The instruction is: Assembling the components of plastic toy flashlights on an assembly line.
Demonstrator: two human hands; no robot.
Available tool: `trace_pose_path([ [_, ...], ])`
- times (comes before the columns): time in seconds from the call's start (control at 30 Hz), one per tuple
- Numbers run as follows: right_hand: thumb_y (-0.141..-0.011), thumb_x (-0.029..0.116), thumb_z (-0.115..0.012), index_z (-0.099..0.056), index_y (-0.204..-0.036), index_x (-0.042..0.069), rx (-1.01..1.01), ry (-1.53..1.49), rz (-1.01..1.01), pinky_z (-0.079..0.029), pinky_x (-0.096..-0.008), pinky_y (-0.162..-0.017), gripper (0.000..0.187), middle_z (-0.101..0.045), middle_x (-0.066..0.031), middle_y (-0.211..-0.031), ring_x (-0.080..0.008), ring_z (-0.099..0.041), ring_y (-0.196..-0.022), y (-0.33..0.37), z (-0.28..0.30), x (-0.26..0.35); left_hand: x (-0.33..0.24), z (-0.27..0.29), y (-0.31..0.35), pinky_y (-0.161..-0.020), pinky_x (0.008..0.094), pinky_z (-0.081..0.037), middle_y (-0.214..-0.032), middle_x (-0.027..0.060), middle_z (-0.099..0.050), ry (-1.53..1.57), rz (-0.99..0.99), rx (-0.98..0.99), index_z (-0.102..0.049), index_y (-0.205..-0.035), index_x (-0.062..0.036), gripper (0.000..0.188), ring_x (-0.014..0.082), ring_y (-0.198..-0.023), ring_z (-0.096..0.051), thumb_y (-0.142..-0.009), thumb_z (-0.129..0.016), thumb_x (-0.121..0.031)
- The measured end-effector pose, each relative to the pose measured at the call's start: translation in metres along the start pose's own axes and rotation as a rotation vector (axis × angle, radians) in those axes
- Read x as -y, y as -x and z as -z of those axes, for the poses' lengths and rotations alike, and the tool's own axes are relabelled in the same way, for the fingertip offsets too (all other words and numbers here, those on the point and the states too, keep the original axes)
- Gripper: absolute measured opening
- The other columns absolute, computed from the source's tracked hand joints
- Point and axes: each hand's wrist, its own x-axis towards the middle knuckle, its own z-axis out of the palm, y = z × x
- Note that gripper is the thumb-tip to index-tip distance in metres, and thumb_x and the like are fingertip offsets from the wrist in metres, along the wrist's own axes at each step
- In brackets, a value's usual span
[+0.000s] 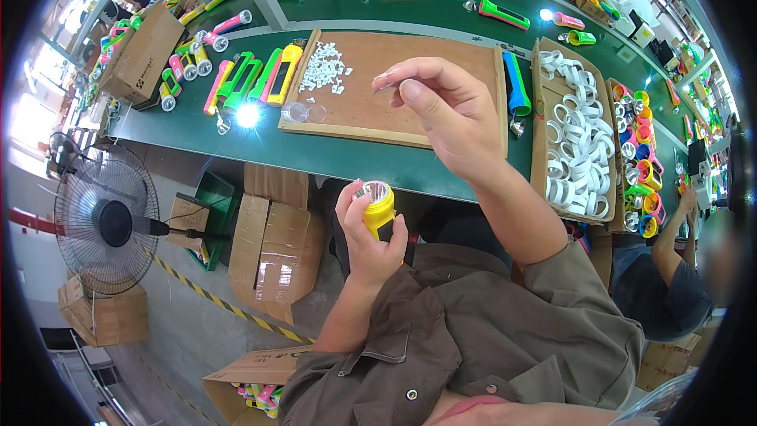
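Observation:
My left hand (369,238) is wrapped round a yellow flashlight (384,213), its open end with the silvery reflector facing up. Over the wooden tray (378,41), my right hand (445,106) pinches a small thin piece (386,87) between thumb and forefinger. Seen nearly edge-on, it cannot be told more exactly. Small white plastic parts (322,69) lie heaped in the tray's left part. Clear round lenses (296,112) rest at its near left corner. Left of the tray, several coloured flashlights (244,79) lie side by side, one of them lit (248,115).
To the right stand a box of white rings (579,138) and a box of coloured flashlight heads (640,158). A blue-green flashlight (516,87) lies between tray and boxes. A fan (110,221) stands at the left, and a co-worker (666,268) sits at the right.

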Motion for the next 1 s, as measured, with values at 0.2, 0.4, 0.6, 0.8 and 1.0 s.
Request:
trace_pose_path([
  [0.2, -0.094, 0.002, -0.060, -0.068, -0.111, -0.003, 0.008, -0.071, -0.086, -0.045, -0.0307, -0.094, 0.020, -0.065, -0.0121, -0.117, -0.0161, -0.059, -0.109, 0.001, -0.001, 0.000, 0.004, 0.002, -0.001, -0.086, 0.0340, -0.056, -0.141, 0.0247, -0.031, 0.029, -0.009, -0.016, -0.031, -0.135, -0.0100, 0.074, 0.0326, -0.123, -0.045, -0.074, -0.069, 0.009],
  [0.4, -0.095, 0.002, -0.061, -0.069, -0.109, -0.001, 0.013, -0.048, -0.070, -0.047, -0.0237, -0.088, 0.017, -0.065, -0.0058, -0.112, -0.0103, -0.059, -0.103, 0.002, -0.006, -0.001, 0.006, 0.001, -0.007, -0.102, 0.0465, -0.042, -0.138, 0.0264, -0.037, 0.075, -0.018, -0.079, -0.035, -0.133, -0.0096, 0.074, 0.0409, -0.124, -0.045, -0.072, -0.074, 0.004],
  [0.6, -0.097, 0.003, -0.056, -0.069, -0.111, -0.002, 0.046, 0.006, -0.046, -0.046, -0.0270, -0.091, 0.020, -0.066, -0.0060, -0.113, -0.0123, -0.059, -0.104, 0.001, -0.008, -0.003, 0.000, 0.002, -0.037, -0.092, 0.0396, -0.050, -0.140, 0.0267, -0.033, 0.077, -0.130, -0.082, -0.032, -0.134, -0.0096, 0.074, 0.0365, -0.121, -0.048, -0.074, -0.073, 0.006],
  [0.8, -0.092, -0.004, -0.051, -0.067, -0.109, -0.002, 0.131, 0.488, 0.205, -0.048, -0.0332, -0.093, 0.023, -0.066, -0.0139, -0.111, -0.0247, -0.062, -0.106, 0.016, -0.007, 0.010, -0.002, 0.001, -0.065, -0.087, 0.0355, -0.056, -0.140, 0.0281, -0.032, 0.078, -0.251, -0.094, -0.027, -0.135, -0.0084, 0.076, 0.0350, -0.122, -0.048, -0.076, -0.072, 0.005],
  [1.0, -0.083, -0.008, -0.053, -0.067, -0.111, 0.002, 0.341, 0.703, 0.342, -0.048, -0.0424, -0.096, 0.033, -0.064, -0.0158, -0.114, -0.0338, -0.061, -0.109, 0.037, -0.006, 0.010, -0.001, -0.010, -0.067, -0.101, 0.0456, -0.046, -0.139, 0.0290, -0.037, 0.208, -0.334, -0.149, -0.021, -0.141, -0.0066, 0.086, 0.0377, -0.125, -0.047, -0.075, -0.075, 0.000],
])
